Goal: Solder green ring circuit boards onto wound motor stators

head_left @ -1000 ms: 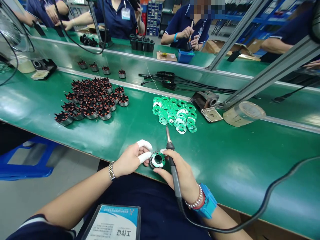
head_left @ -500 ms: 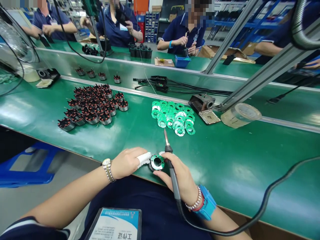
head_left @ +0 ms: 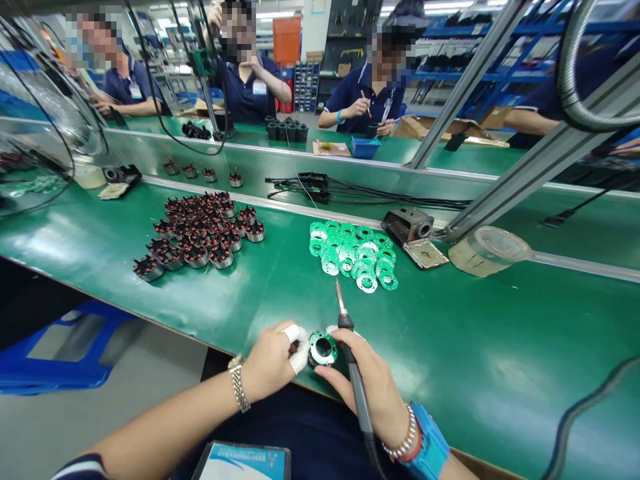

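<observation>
Green ring board (head_left: 315,355), at the frame's lower center, faces up toward the camera; the right hand (head_left: 379,381) pinches its edge and holds a soldering iron (head_left: 357,380) slanting up-left toward piled green rings (head_left: 367,281). The left hand (head_left: 274,359) bunches its fingertips just beside; what they grip, I cannot tell. Stators (head_left: 200,233) crowd the tabletop (head_left: 480,347), left.

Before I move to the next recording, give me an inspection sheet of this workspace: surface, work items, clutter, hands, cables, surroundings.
Surface: green bench top, glossy with reflections.
Work items: ring-topped part near the front edge; loose green rings heaped ahead; copper-wound cores grouped to the left.
Clutter: metal stand and round tub, right of the rings.
Hands: right hand holds the soldering iron and the part; left hand, white-tipped, beside it, contact unclear.
Cables: thick cord at right; black leads beyond the rail.
Surroundings: co-workers opposite; blue stool, lower left.
</observation>
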Tool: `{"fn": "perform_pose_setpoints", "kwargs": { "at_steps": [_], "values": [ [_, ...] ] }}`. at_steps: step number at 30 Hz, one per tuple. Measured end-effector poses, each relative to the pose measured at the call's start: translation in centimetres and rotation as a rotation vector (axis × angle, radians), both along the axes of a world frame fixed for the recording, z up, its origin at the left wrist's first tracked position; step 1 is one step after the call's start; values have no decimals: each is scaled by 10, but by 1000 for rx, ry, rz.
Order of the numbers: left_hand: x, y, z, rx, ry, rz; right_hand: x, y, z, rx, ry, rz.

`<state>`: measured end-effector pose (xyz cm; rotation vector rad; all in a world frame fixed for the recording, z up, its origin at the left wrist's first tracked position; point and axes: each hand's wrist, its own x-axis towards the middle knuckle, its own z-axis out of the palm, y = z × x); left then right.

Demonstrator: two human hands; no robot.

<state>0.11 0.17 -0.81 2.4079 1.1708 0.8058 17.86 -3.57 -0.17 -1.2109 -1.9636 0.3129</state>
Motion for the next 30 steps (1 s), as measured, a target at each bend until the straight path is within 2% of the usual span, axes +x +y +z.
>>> {"fn": "perform_pose_setpoints", "kwargs": {
  "at_steps": [3, 5, 8, 11, 16, 20, 26, 30],
  "values": [
    [12, -10, 1, -93, -55, 166, -1, 0, -1, 20, -2, -21],
    [16, -19, -3, -62, -68, 192, -2, 0, -1, 37, -2, -32],
    [9, -32, -8, 23, -59, 105, -1, 0, -1, 43, 4, -30],
    [-3, -32, -4, 75, -22, 20, 1, 0, -2, 25, 8, -19],
    [-10, -1, 16, 12, 141, -244, 4, 1, -3, -29, 20, 11],
    [-8, 19, 21, -22, 164, -415, 6, 3, -2, -61, 25, 45],
    [-8, 20, 17, -46, 117, -432, 11, 6, -3, -61, 30, 98],
    [-4, 3, 12, -41, 53, -289, 14, 6, -5, -53, 34, 98]
  ]
}}
